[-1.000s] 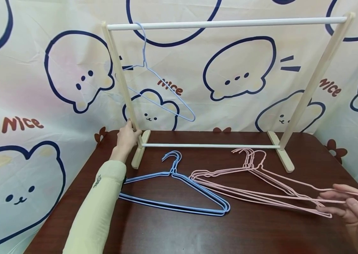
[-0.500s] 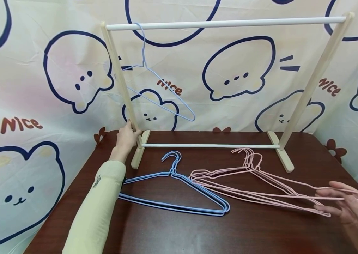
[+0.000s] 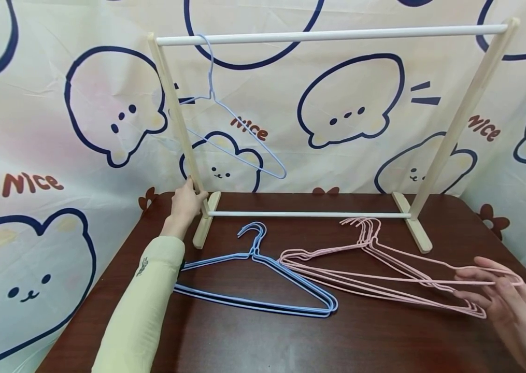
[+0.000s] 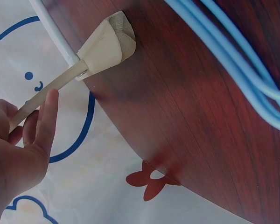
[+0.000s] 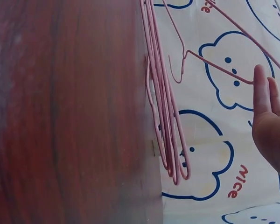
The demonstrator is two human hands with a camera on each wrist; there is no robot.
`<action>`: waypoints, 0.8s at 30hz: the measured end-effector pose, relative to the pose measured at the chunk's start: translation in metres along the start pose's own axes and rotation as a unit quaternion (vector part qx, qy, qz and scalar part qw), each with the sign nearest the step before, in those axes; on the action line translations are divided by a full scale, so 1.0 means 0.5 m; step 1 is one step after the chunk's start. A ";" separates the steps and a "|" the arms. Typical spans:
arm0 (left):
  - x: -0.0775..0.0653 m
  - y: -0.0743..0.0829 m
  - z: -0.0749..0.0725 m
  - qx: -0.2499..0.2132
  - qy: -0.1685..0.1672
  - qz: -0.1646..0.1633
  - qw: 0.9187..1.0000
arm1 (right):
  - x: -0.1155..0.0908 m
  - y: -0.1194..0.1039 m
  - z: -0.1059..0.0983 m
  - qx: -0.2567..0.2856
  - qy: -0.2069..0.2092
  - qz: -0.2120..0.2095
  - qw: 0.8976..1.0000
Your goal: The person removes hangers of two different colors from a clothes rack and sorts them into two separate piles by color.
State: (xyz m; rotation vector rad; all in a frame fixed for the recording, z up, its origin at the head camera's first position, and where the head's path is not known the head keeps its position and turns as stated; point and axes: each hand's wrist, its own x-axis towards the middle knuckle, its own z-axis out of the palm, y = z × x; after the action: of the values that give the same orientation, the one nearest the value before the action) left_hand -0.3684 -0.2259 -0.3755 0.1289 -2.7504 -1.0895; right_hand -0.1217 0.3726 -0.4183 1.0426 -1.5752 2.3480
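My left hand [image 3: 185, 202] grips the lower part of the rack's left wooden post [image 3: 180, 124], thumb and fingers around it. My right hand [image 3: 514, 311] pinches the right end of a pink wire hanger [image 5: 219, 66], whose right side is lifted above the other pink hangers [image 5: 163, 93]. Its hook lies close beside their hooks in the head view. Left of these, several blue hangers [image 3: 300, 313] lie stacked on the table. One light blue hanger [image 3: 212, 65] hangs from the white top bar [image 3: 337, 36], near its left end.
The rack's right post [image 3: 465, 119] stands on a wooden foot [image 3: 414, 228] behind the pink hangers. A white lower bar [image 3: 309, 214] runs close over the dark brown table [image 3: 244, 347]. Patterned cloth [image 3: 272, 88] hangs behind and on both sides.
My right hand has moved left with the end of the pink hanger, and its hook has slid left against the other pink hooks. My left hand stays on the post.
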 end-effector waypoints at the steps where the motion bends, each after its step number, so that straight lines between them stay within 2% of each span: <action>1: -0.001 0.000 0.000 0.000 0.000 0.000 1.000 | -0.001 0.000 -0.003 -0.005 0.002 0.005 1.000; 4: -0.003 0.000 -0.001 -0.001 -0.001 -0.001 1.000 | -0.012 -0.001 -0.024 -0.024 0.022 0.041 0.999; 6: -0.003 0.000 -0.001 0.000 0.000 0.000 1.000 | -0.022 -0.004 -0.042 -0.067 0.049 0.082 0.993; 9: -0.003 0.000 -0.002 0.000 0.000 0.003 1.000 | -0.038 -0.007 -0.068 -0.125 0.083 0.140 0.979; 11: -0.003 0.001 -0.002 0.001 0.001 0.004 1.000 | -0.048 -0.010 -0.077 -0.200 0.105 0.176 0.958; 13: -0.002 0.001 -0.003 0.001 0.001 0.004 1.000 | -0.053 -0.011 -0.082 -0.316 0.117 0.213 0.917; 14: -0.001 0.001 -0.003 0.001 0.001 0.004 1.000 | -0.055 -0.012 -0.084 -0.382 0.119 0.232 0.887; 17: 0.000 0.001 -0.003 0.003 0.001 0.004 1.000 | -0.052 -0.018 -0.083 -0.548 0.106 0.302 0.773; 18: 0.000 0.001 -0.003 0.003 0.000 0.004 1.000 | -0.048 -0.020 -0.082 -0.578 0.097 0.321 0.744; 20: 0.001 0.001 -0.003 0.002 -0.001 0.002 1.000 | -0.042 -0.024 -0.080 -0.609 0.079 0.353 0.706; 21: 0.001 0.001 -0.002 0.002 -0.001 0.001 1.000 | -0.038 -0.026 -0.079 -0.615 0.072 0.367 0.694; 24: 0.001 0.000 -0.001 0.000 0.000 -0.002 1.000 | -0.031 -0.026 -0.074 -0.626 0.051 0.384 0.677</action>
State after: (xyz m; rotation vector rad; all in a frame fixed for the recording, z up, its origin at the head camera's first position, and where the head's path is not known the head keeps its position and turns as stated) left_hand -0.3688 -0.2263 -0.3751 0.1355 -2.7521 -1.0893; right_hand -0.1214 0.4141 -0.4257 -0.1457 -3.0683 0.7668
